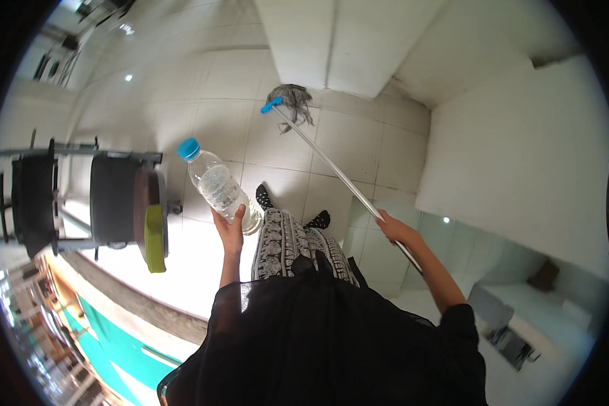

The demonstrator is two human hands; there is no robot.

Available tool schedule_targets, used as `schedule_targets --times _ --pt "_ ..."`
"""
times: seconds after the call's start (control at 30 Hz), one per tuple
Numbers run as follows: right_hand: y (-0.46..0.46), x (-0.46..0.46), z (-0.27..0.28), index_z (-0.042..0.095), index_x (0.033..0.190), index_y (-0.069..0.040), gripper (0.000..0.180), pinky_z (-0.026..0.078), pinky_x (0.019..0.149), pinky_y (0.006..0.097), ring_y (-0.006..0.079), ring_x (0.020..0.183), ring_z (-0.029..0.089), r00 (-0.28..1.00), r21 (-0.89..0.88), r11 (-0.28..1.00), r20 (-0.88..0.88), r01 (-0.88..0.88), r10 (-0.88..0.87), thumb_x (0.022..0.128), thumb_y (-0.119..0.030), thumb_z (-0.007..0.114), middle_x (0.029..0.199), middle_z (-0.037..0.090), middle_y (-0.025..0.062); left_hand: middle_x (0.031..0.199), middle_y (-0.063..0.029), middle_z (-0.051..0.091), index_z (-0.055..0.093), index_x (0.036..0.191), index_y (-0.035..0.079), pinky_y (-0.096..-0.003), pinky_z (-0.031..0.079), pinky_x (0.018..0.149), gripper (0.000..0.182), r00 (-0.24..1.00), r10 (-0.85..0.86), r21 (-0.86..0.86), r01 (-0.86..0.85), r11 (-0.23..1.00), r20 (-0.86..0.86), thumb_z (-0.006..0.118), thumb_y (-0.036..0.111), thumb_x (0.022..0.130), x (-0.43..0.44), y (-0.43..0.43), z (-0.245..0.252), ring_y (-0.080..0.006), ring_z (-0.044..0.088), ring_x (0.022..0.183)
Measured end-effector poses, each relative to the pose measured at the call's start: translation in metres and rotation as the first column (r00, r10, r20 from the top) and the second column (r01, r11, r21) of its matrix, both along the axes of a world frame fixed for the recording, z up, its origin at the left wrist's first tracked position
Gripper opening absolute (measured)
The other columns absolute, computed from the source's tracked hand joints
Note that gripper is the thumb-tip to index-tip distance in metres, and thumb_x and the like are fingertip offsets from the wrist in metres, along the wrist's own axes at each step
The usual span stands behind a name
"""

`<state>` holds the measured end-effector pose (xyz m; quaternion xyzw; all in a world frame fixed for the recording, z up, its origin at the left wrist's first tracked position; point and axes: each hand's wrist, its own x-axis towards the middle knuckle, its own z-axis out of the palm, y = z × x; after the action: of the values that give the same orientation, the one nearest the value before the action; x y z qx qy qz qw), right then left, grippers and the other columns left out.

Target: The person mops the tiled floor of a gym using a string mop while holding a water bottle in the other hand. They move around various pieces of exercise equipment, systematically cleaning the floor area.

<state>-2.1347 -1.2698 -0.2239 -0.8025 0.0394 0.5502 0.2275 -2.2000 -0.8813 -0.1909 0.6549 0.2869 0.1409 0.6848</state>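
Observation:
My left hand (228, 227) is wrapped around the lower part of a clear plastic bottle (219, 188). The bottle tilts up to the left, has a blue cap (189, 149) and holds a clear liquid; how full it is I cannot tell. My right hand (397, 228) grips the metal handle (330, 163) of a mop near its upper end. The handle slants away to a blue mop clamp (271, 105), and the grey string mop head (294, 101) rests on the tiled floor against the foot of a white wall corner.
White walls (507, 137) rise ahead and to the right. On the left stand dark chairs (112, 198), one with a green-edged seat (155, 238). A raised sill (132, 297) crosses the lower left, beside a teal surface (111, 350). My feet (265, 197) are on the floor tiles (223, 122).

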Motion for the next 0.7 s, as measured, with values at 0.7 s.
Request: schedule_targets --times 0.7 --pt "0.025 -0.089 0.049 0.047 0.104 -0.005 0.043 0.041 0.073 0.0444 0.037 0.086 0.053 0.695 -0.313 0.666 0.023 -0.678 0.719 0.084 -0.042 0.04 0.092 0.056 0.0206 0.11 -0.0135 0.047 0.033 0.117 0.0 -0.0315 0.034 0.089 0.058 0.817 0.572 -0.026 -0.572 0.82 0.069 0.065 0.01 0.07 -0.211 0.1 -0.017 -0.0214 0.046 0.102"
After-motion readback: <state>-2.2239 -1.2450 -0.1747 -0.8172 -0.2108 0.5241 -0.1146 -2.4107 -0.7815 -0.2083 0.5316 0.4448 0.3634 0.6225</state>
